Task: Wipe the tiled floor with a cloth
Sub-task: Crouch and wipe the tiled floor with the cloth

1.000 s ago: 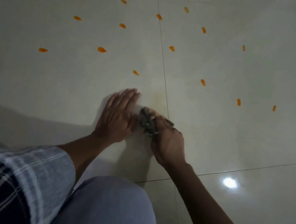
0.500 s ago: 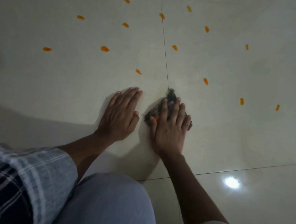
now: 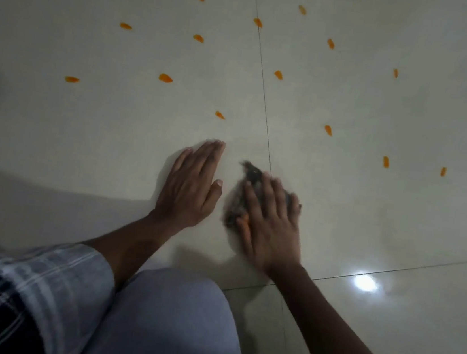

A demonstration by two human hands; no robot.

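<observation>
Head view, cloth under right hand

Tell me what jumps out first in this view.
Small orange marks lie scattered across the glossy pale tiled floor ahead. Nearer, the right hand presses a dark crumpled cloth flat beside a grout line, while the left hand rests flat on the tile to its left.

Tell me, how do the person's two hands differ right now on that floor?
The left hand lies flat on the bare tiled floor, fingers together; the right hand presses a dark cloth with fingers spread. The left hand looks sharp, while the right hand is blurred. Both lie palm down with straight fingers, close side by side.
</observation>
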